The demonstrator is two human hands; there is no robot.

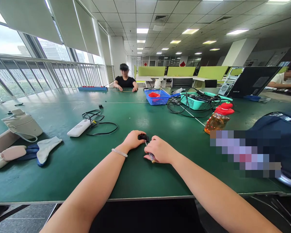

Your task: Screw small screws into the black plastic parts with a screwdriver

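Observation:
My left hand point(134, 139) rests on the green table, its fingers closed around a small black block-shaped part point(142, 137). My right hand point(161, 150) grips a thin screwdriver point(152, 158) with a see-through handle. The screwdriver's tip points up and away from me and meets the near side of the black part, though I cannot tell whether it sits in a screw. Both hands are close together near the middle of the table point(126, 181). My fingers hide much of the black part.
Left lie a white power bank point(79, 128) with a black cable point(104, 129), a cloth point(47, 149) and a beige device point(23, 124). Beyond are a blue basket point(157, 98) and a teal basket point(196, 103) of cables. Right stand a red-capped bottle point(217, 121) and a dark bag point(278, 136). A person point(125, 81) sits opposite.

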